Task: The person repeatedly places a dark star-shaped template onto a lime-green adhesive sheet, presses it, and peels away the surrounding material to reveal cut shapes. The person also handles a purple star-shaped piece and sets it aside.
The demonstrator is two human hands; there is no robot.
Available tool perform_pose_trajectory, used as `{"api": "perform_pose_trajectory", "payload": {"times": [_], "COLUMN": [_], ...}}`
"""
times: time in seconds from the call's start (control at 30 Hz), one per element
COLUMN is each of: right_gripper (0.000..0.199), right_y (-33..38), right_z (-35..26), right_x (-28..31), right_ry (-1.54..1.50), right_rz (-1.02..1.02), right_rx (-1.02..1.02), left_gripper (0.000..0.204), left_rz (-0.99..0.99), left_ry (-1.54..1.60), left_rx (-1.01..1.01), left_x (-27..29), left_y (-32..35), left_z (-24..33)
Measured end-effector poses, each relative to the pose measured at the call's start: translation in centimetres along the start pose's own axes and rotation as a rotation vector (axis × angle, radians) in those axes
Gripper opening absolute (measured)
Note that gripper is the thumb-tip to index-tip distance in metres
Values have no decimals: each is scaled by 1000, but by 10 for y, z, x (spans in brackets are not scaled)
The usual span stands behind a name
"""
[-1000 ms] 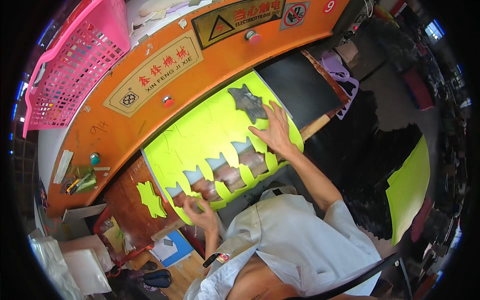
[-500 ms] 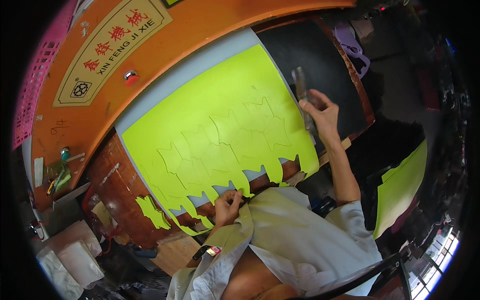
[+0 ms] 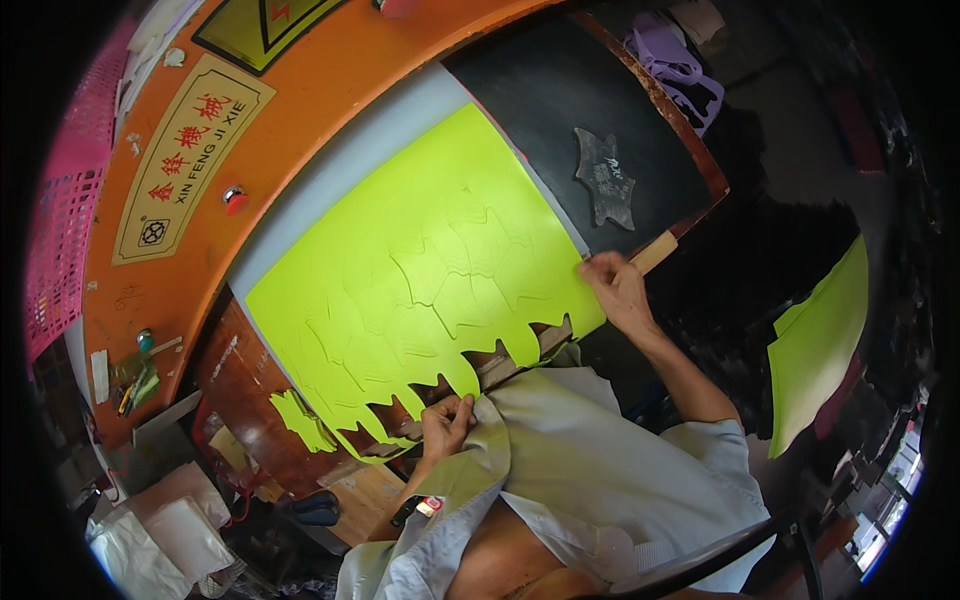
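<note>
A large yellow-green sheet (image 3: pixel 400 270) lies in front of me, with cut outlines across its middle and notched gaps along its near edge. My left hand (image 3: pixel 447 427) is closed, pinching a strip of that near edge between thumb and fingers. At the sheet's right edge my right hand (image 3: pixel 617 288) is closed with its fingertips on the border. Beyond it a dark, jagged cutting die (image 3: pixel 604 182) rests on the black board (image 3: pixel 530 95), apart from both hands. Several small cut yellow-green pieces (image 3: pixel 302 422) are stacked beside the sheet's left corner.
An orange machine body (image 3: pixel 300 110) with a red button (image 3: pixel 235 200) arches along the far side. A pink basket (image 3: pixel 68 240) stands far left. Another yellow-green sheet (image 3: pixel 820 350) is at the right. Clear plastic bags (image 3: pixel 150 535) lie lower left, near a wooden board (image 3: pixel 365 500).
My right hand has let go of the cutting die, which now lies on the black board, and has moved nearer to the sheet's right edge. The sheet has shifted toward me.
</note>
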State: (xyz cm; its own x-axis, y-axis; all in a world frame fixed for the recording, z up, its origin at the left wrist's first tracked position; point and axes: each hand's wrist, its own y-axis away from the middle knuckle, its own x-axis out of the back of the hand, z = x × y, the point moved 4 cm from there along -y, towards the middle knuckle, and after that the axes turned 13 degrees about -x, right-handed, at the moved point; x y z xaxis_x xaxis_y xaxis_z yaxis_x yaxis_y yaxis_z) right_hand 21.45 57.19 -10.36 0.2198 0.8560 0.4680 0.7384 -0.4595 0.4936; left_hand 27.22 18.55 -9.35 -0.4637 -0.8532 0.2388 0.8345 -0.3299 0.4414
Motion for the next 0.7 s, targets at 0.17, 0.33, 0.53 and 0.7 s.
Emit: {"api": "perform_pose_trajectory", "payload": {"times": [0.17, 0.33, 0.53, 0.7], "right_gripper": [36, 39, 58, 69], "right_y": [-18, -30, -32, -39], "right_z": [3, 4, 18, 19], "right_x": [-22, -35, -46, -49], "right_ry": [-313, -522, -563, -511], "right_rz": [-732, -876, -949, -827], "right_rx": [-91, -191, -270, -288], "left_gripper": [29, 83, 77, 72], "left_rz": [71, -185, -332, -416], "left_ry": [-680, -736, -882, -1028], "left_rx": [-285, -996, -1008, -1105], "left_x": [31, -48, -72, -68], "left_y": [-56, -157, -167, -171], "left_z": [101, 154, 132, 142]}}
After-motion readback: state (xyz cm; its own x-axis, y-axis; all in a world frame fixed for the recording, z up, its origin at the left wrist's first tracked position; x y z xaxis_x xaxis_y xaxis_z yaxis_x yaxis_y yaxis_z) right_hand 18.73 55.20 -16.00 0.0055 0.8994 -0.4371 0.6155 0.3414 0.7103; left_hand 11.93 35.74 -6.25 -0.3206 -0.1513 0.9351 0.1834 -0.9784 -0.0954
